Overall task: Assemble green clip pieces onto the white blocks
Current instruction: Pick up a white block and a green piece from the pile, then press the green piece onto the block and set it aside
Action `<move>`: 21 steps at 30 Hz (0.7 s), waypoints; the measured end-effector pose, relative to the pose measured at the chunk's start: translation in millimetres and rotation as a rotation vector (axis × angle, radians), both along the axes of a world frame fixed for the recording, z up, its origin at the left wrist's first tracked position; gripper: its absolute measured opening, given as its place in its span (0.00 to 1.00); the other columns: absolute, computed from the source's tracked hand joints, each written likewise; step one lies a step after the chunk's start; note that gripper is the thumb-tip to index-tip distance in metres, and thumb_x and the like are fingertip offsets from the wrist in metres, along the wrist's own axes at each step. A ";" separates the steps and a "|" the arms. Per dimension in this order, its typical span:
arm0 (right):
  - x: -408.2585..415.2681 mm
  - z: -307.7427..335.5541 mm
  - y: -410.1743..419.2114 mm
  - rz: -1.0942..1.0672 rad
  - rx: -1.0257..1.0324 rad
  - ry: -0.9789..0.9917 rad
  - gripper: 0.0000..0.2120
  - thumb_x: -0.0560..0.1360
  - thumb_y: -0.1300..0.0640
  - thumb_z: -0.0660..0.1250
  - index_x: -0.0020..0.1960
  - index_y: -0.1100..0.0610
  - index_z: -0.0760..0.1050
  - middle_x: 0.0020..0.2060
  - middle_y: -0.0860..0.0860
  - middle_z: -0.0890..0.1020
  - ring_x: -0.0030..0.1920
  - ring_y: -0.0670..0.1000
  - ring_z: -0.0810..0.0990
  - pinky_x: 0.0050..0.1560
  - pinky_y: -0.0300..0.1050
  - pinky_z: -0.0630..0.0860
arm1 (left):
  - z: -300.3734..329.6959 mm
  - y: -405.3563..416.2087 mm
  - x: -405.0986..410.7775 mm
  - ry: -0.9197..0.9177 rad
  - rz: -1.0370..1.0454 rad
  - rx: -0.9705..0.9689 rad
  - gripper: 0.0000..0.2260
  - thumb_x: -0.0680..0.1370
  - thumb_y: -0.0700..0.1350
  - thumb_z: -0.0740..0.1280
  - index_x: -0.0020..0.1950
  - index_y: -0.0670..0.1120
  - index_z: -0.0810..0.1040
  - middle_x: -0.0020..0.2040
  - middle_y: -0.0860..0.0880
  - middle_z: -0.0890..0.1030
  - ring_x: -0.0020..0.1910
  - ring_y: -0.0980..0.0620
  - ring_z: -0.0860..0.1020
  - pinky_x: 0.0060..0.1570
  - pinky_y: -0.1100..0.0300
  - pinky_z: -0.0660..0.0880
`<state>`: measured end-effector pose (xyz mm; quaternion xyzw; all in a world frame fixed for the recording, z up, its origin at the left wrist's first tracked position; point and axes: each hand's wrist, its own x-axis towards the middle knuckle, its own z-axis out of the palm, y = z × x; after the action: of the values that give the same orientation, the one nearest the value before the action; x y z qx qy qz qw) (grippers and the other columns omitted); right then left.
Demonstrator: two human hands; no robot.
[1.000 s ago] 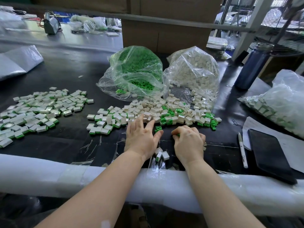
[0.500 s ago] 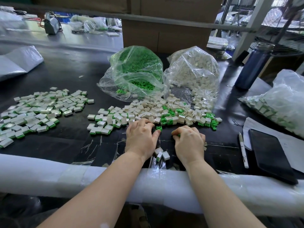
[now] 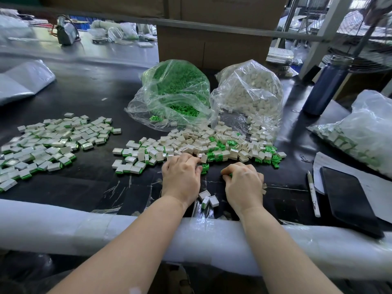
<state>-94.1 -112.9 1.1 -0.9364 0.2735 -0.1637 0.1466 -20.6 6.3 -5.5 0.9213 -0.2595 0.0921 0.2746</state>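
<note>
The black bench (image 3: 89,92) fills the view, its near edge wrapped in white foam padding (image 3: 63,225). At 12 o'clock a cardboard box (image 3: 214,47) stands behind two clear bags: the bag of green clip pieces (image 3: 176,90) and, touching it on the right, the bag of white blocks (image 3: 250,92). At 3 o'clock lies another plastic bag (image 3: 364,132) of parts, with a dark blue bottle (image 3: 326,85) upright at 2 o'clock. A black phone (image 3: 350,198) rests on white paper (image 3: 343,166) at 4 o'clock, a white pen (image 3: 313,194) just beside it. At 9 o'clock spreads a batch of finished blocks (image 3: 46,143). In the centre lies the loose heap of white blocks and green clips (image 3: 212,145), spilling from the bags.

The left hand (image 3: 181,177) lies palm down at the heap's near edge, fingers curled onto the blocks; whether it holds one I cannot tell. The right hand (image 3: 244,183) is knuckles up, fingers curled and clamped on a green clip (image 3: 230,175) that barely shows. One loose clip (image 3: 205,168) sits between the hands, and three small blocks (image 3: 209,199) lie between the wrists.
</note>
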 end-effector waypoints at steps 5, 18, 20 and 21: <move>-0.9 0.8 0.8 0.011 0.001 -0.014 0.09 0.77 0.59 0.62 0.52 0.49 0.79 0.53 0.46 0.79 0.56 0.51 0.71 0.55 0.46 0.60 | -4.6 -0.8 2.8 0.047 -0.013 0.113 0.17 0.81 0.48 0.53 0.70 0.58 0.66 0.71 0.55 0.65 0.69 0.52 0.57 0.70 0.52 0.49; -3.1 1.5 1.1 0.067 0.070 -0.155 0.14 0.75 0.68 0.60 0.53 0.54 0.78 0.50 0.50 0.81 0.52 0.52 0.74 0.53 0.45 0.66 | 3.4 3.0 -0.6 -0.068 0.009 -0.103 0.15 0.79 0.42 0.60 0.66 0.51 0.73 0.54 0.50 0.76 0.54 0.50 0.67 0.52 0.64 0.56; -2.7 2.7 2.7 0.095 0.090 -0.227 0.18 0.74 0.71 0.59 0.57 0.56 0.79 0.51 0.52 0.81 0.54 0.54 0.75 0.56 0.47 0.69 | 7.2 1.7 -4.0 -0.040 -0.090 -0.233 0.16 0.79 0.40 0.61 0.66 0.47 0.73 0.51 0.50 0.75 0.52 0.52 0.68 0.53 0.70 0.58; -2.4 3.4 3.3 0.112 0.104 -0.267 0.19 0.74 0.72 0.59 0.58 0.57 0.79 0.51 0.53 0.80 0.54 0.55 0.76 0.57 0.47 0.71 | 9.0 0.9 -6.6 -0.008 -0.157 -0.282 0.16 0.79 0.38 0.61 0.67 0.46 0.73 0.51 0.50 0.73 0.50 0.54 0.69 0.53 0.72 0.61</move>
<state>-96.5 -109.6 4.5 -0.9113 0.2070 -0.2640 0.2387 -27.2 7.2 3.5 0.8501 -0.3165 0.1096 0.4063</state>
